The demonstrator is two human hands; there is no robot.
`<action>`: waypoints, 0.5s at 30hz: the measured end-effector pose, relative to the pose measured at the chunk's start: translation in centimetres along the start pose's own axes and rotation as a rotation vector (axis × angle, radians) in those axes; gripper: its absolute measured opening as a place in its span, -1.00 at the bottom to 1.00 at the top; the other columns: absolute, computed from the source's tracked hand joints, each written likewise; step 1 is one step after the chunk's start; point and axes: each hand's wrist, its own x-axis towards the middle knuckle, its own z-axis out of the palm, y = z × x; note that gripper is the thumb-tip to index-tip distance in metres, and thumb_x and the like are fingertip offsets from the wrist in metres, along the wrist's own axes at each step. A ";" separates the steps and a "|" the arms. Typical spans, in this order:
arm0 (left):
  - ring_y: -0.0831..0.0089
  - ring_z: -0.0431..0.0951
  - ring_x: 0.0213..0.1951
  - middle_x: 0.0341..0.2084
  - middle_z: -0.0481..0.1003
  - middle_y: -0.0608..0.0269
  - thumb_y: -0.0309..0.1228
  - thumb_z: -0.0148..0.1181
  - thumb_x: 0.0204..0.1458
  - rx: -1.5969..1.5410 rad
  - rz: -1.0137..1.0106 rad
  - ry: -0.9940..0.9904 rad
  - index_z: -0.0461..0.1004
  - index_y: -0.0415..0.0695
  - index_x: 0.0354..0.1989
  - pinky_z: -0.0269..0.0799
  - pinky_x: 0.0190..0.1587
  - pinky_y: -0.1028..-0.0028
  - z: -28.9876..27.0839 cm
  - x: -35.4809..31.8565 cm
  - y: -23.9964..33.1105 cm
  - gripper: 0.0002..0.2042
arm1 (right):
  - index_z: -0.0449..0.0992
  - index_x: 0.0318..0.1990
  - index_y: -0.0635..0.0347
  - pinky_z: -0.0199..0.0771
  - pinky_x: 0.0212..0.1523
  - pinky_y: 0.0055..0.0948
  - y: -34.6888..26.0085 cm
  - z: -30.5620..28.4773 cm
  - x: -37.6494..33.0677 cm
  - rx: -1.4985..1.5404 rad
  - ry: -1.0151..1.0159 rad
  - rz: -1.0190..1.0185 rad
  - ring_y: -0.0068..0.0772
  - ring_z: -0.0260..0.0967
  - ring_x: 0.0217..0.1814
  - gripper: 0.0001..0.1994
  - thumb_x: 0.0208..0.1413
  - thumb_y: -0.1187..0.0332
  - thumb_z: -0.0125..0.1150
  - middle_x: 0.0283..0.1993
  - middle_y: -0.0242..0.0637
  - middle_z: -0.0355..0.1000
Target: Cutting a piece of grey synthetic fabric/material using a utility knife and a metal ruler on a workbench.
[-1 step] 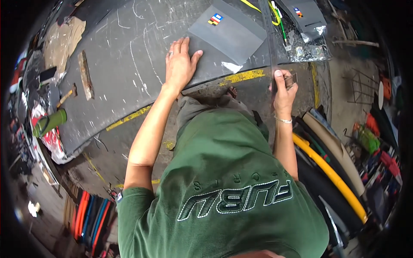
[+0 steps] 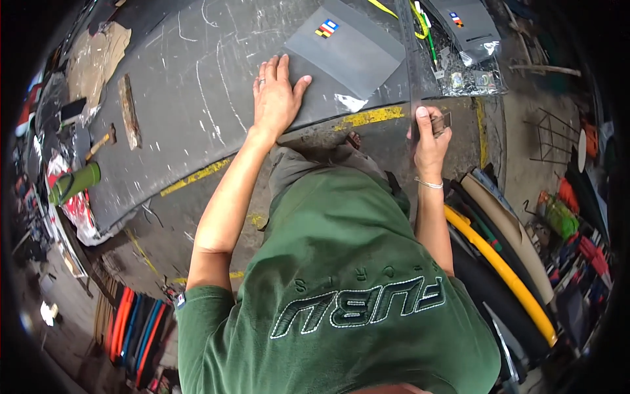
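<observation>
My left hand [image 2: 275,98] lies flat on the dark grey worktable [image 2: 177,85], fingers stretched out, holding nothing. Just right of it rests a translucent grey plastic sheet [image 2: 354,59] with a small coloured print. My right hand [image 2: 431,138] is closed at the table's near edge, around the lower end of a long, narrow ruler [image 2: 411,59]. The ruler runs away from me across the table, right of the sheet. A small shiny metal piece [image 2: 447,120] shows at the fingers of that hand; its kind is unclear.
Right of the ruler lie a second printed sheet [image 2: 469,29], a green pencil [image 2: 432,49] and clear plastic packets [image 2: 472,82]. At left are a wood strip [image 2: 129,111], a hammer [image 2: 102,143] and a green bottle [image 2: 77,184]. Material rolls [image 2: 502,259] stand beside my right arm.
</observation>
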 end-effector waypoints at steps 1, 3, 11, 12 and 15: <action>-0.13 0.24 0.39 0.34 0.27 -0.21 0.00 0.18 0.26 0.042 -0.076 -0.030 0.27 -0.29 0.37 0.18 0.39 -0.03 0.8 -0.4 1.5 -0.32 | 0.55 -0.24 0.21 0.33 -0.51 -0.54 0.5 -0.3 0.2 0.029 -0.013 0.003 -0.60 0.32 -0.57 -0.75 0.29 0.19 0.35 -0.46 -0.44 0.43; -0.15 0.15 0.45 0.41 0.17 -0.23 0.08 0.14 0.26 0.088 -0.161 -0.068 0.19 -0.30 0.43 0.09 0.43 -0.10 2.5 -1.0 3.2 -0.23 | 0.54 -0.25 0.19 0.31 -0.52 -0.55 0.8 -1.3 0.8 0.078 -0.039 -0.003 -0.60 0.32 -0.57 -0.76 0.30 0.20 0.34 -0.47 -0.42 0.43; -0.02 -0.08 0.56 0.56 -0.02 0.06 0.28 0.01 0.22 0.303 0.019 -0.147 0.06 -0.19 0.53 -0.21 0.47 -0.31 3.2 0.9 -0.9 -0.09 | 0.47 -0.29 0.18 0.32 -0.57 -0.55 -0.4 -3.1 0.7 -0.158 -0.145 -0.095 -0.61 0.38 -0.57 -0.75 0.35 0.21 0.25 -0.50 -0.42 0.43; -0.01 -0.09 0.57 0.56 -0.02 0.08 0.29 0.00 0.22 0.311 0.035 -0.167 0.05 -0.17 0.53 -0.22 0.48 -0.31 2.7 1.5 -1.7 -0.09 | 0.47 -0.29 0.18 0.32 -0.57 -0.56 0.0 -2.7 0.3 -0.160 -0.165 -0.081 -0.62 0.38 -0.56 -0.75 0.35 0.20 0.25 -0.50 -0.42 0.43; 0.05 -0.15 0.59 0.58 -0.06 0.17 0.28 0.01 0.23 0.312 0.044 -0.225 0.02 -0.07 0.56 -0.28 0.50 -0.27 2.2 2.3 -2.2 -0.12 | 0.48 -0.23 0.18 0.36 -0.44 -0.61 3.2 -2.4 -0.6 -0.281 -0.227 -0.225 -0.67 0.39 -0.43 -0.74 0.37 0.17 0.24 -0.41 -0.46 0.43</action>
